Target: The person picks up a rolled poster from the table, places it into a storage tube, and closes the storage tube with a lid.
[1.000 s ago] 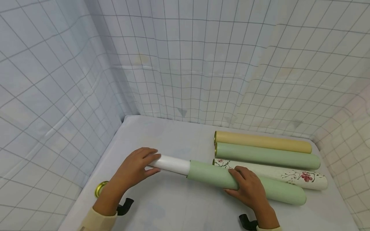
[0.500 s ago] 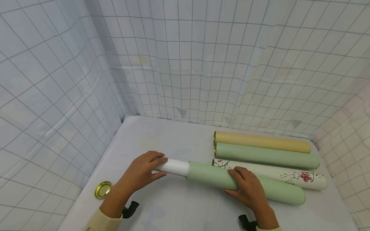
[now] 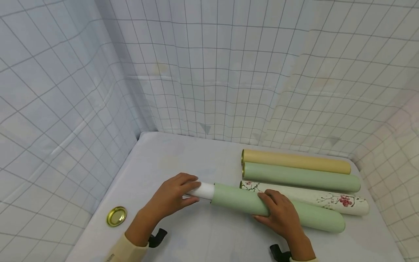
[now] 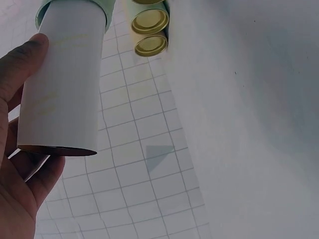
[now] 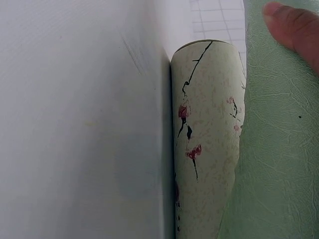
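Observation:
My left hand grips the outer end of a white paper roll, thumb on one side and fingers on the other. The roll's other end sits inside the mouth of a light green tube; a short stretch of white still shows. In the left wrist view the white roll enters the green rim, its near end dark. My right hand holds the green tube around its middle from above. In the right wrist view a thumb lies along the textured green tube.
Behind the held tube lie a flower-printed tube, another green tube and a yellow tube, side by side. A gold round lid lies on the white tabletop at left. Gridded cloth walls surround the table.
My left hand has moved right toward the green tube, pushing the white roll deeper, so less white shows. The gold lid, earlier partly behind the forearm, is fully visible. My right hand stays put.

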`<state>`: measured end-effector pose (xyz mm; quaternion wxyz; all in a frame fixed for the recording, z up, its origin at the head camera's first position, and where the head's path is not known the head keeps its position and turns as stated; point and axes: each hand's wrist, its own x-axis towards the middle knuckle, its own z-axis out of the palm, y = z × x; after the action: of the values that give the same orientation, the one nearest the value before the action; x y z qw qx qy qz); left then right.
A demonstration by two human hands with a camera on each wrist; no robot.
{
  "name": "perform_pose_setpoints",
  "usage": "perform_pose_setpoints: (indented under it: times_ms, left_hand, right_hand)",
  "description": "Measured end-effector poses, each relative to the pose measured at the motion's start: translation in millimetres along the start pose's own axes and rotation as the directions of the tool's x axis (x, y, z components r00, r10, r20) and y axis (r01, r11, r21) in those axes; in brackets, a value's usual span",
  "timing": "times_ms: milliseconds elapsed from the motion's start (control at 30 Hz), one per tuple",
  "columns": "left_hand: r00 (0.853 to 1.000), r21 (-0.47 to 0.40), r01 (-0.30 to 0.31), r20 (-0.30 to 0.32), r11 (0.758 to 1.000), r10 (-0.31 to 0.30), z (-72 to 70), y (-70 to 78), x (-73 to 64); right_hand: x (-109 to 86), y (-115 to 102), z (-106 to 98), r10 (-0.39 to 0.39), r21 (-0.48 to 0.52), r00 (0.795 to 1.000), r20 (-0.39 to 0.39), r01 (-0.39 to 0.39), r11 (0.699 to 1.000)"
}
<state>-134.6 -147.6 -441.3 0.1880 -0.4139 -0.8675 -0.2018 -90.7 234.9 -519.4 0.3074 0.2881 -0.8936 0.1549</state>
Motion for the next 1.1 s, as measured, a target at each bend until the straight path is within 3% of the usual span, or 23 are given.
perform_pose_setpoints:
  times_ms: [200, 367, 733, 1100]
  left_hand:
    - [1.000, -0.041, -0.020, -0.024, 0.999, 0.019, 9.2, 3.5, 2.4]
    - [1.000, -0.054, 0.004, -0.031, 0.999, -0.006, 11.7, 0.3, -0.1]
    - [0.991, -0.056, 0.127, -0.025, 0.990, -0.129, 2.8, -11.6, -18.5]
    - [0.989, -0.095, 0.139, -0.040, 0.986, -0.143, -2.2, -12.5, -25.4]
  right_hand:
    - [-0.2, -0.1, 0.5, 0.006, 0.003, 1.000, -0.005, -0.006, 1.000]
    - [0.5, 0.0, 0.7, 0.009, 0.007, 1.000, -0.006, -0.008, 1.000]
    - [-1.4, 0.2, 2.4, 0.002, -0.004, 1.000, 0.006, -0.002, 1.000]
    - [-0.7, -1.8, 2.1, 0.004, -0.004, 1.000, 0.000, -0.004, 1.000]
